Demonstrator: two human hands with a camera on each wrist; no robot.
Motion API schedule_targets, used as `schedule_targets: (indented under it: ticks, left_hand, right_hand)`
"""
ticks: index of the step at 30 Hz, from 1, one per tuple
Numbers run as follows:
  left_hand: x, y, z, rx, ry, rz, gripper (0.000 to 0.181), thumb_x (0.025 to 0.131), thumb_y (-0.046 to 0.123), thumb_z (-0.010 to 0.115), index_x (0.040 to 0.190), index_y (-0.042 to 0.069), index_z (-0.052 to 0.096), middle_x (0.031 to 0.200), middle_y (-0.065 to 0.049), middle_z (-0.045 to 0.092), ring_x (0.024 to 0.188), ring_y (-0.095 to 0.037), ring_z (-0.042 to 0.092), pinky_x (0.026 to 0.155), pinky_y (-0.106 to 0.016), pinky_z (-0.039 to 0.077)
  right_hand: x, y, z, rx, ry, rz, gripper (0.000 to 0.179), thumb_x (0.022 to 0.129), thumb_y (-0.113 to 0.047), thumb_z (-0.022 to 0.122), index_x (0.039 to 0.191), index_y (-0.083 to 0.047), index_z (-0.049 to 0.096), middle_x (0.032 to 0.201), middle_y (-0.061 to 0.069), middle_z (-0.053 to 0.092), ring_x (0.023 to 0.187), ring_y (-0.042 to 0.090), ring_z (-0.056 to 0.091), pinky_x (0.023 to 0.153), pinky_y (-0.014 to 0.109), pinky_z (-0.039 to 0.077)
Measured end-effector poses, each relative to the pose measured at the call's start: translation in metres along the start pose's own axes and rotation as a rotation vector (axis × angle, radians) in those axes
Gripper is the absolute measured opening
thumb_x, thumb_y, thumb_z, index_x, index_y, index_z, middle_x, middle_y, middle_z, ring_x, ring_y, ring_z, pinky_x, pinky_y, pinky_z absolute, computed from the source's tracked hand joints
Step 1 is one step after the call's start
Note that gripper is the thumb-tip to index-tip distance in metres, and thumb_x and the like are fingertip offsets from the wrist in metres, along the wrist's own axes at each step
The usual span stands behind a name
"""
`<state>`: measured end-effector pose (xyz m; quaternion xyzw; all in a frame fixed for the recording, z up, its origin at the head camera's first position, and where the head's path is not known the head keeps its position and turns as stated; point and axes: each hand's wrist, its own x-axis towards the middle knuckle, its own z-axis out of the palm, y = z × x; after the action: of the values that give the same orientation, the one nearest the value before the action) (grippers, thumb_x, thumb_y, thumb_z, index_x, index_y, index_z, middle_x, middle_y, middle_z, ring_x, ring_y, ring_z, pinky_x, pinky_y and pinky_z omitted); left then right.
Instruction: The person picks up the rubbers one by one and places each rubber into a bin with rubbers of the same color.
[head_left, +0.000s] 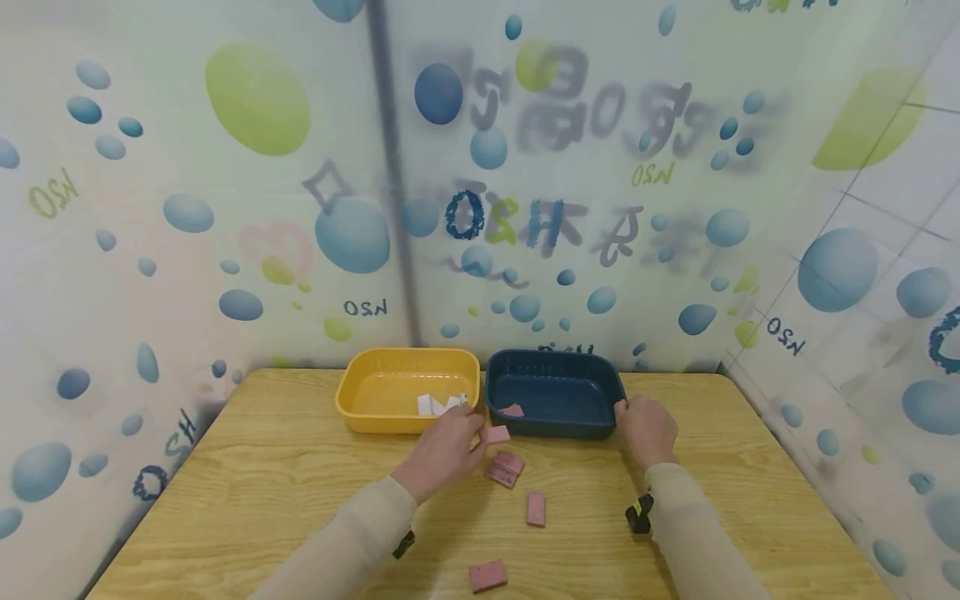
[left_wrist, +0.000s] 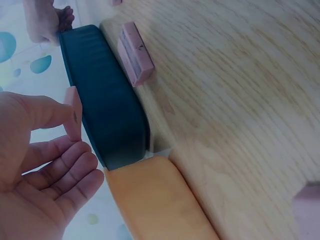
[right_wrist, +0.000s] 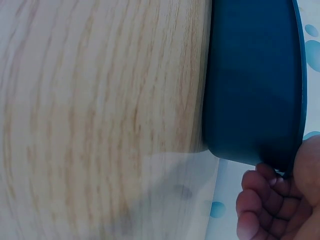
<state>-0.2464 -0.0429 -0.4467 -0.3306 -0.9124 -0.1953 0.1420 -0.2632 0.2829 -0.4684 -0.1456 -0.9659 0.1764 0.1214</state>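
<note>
My left hand (head_left: 444,450) pinches a pink eraser (head_left: 496,434) between thumb and fingertips, in front of the dark blue basin (head_left: 558,428). The left wrist view shows this held eraser (left_wrist: 74,114) close to the basin's rim, the other fingers loosely bent below it. At the basin's right front corner, my right hand (head_left: 647,429) grips the rim between thumb and curled fingers, as the right wrist view also shows. Inside the basin lies one pink piece (head_left: 512,410). Two pink erasers (head_left: 506,469) lie together on the table just before the basin.
A yellow basin (head_left: 375,423) with several white pieces (head_left: 438,406) stands left of the blue one. Nearer on the wooden table (head_left: 300,467) lie a pink eraser (head_left: 536,508) and another one (head_left: 488,576). A patterned wall covering (head_left: 465,317) rises behind the basins.
</note>
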Motion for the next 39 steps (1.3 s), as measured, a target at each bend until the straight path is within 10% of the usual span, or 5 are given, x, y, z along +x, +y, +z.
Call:
schedule_targets:
  ticks: [26, 39]
  left_hand:
    - [0.019, 0.011, 0.002, 0.03, 0.005, 0.035, 0.007, 0.093, 0.012, 0.073, 0.088, 0.007, 0.072, 0.081, 0.0, 0.061, 0.073, -0.014, 0.052, 0.069, -0.028, 0.051]
    - [0.025, 0.008, 0.005, -0.007, -0.031, -0.068, 0.009, 0.095, 0.015, 0.073, 0.092, 0.007, 0.074, 0.084, -0.001, 0.061, 0.076, -0.015, 0.053, 0.072, -0.029, 0.053]
  right_hand:
    - [0.0, 0.002, 0.001, 0.031, 0.041, -0.035, 0.048, 0.097, -0.013, 0.049, 0.051, -0.015, 0.034, 0.053, -0.003, 0.025, 0.05, 0.016, 0.027, 0.045, 0.029, 0.023]
    - [0.0, 0.003, 0.002, 0.028, 0.032, -0.037, 0.048, 0.097, -0.013, 0.049, 0.051, -0.015, 0.034, 0.054, -0.003, 0.025, 0.05, 0.017, 0.027, 0.046, 0.03, 0.023]
